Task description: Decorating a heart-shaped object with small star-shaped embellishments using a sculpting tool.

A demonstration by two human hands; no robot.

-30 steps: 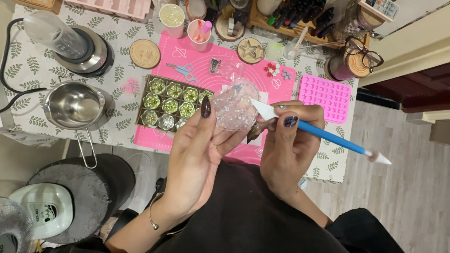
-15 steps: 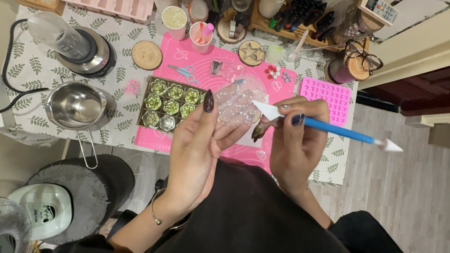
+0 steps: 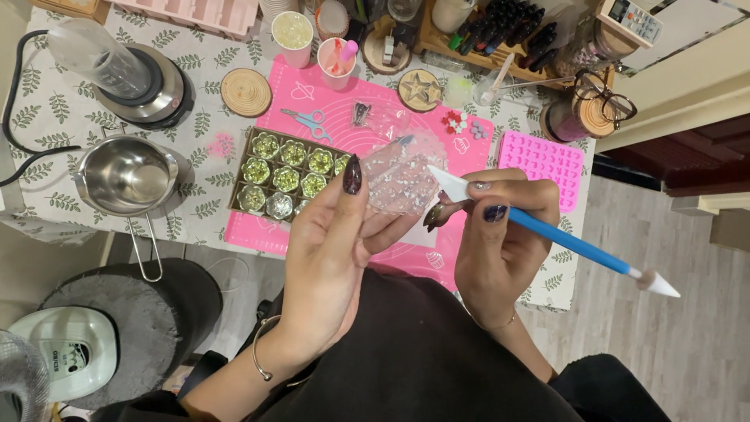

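My left hand (image 3: 332, 242) is raised over the table edge and holds a clear, bumpy plastic piece (image 3: 402, 176) between thumb and fingers. My right hand (image 3: 500, 234) grips a blue-handled tool (image 3: 562, 238) with white pointed tips at both ends; one tip touches the right side of the clear piece. Below the hands lies a pink silicone mat (image 3: 328, 109). On the mat's left part sits a brown tray (image 3: 289, 168) of small round cups filled with green glittery material.
A steel saucepan (image 3: 129, 176) and a blender base (image 3: 144, 78) stand at the left. Scissors (image 3: 308, 119), cups (image 3: 295, 31), wooden coasters (image 3: 244, 92), a pink mould (image 3: 543, 160), a bottle rack (image 3: 508, 31) and glasses (image 3: 605, 94) crowd the table. A black stool (image 3: 133, 312) stands below.
Both hands have shifted slightly to the right with the clear piece and the tool. The tool's tip stays against the piece.
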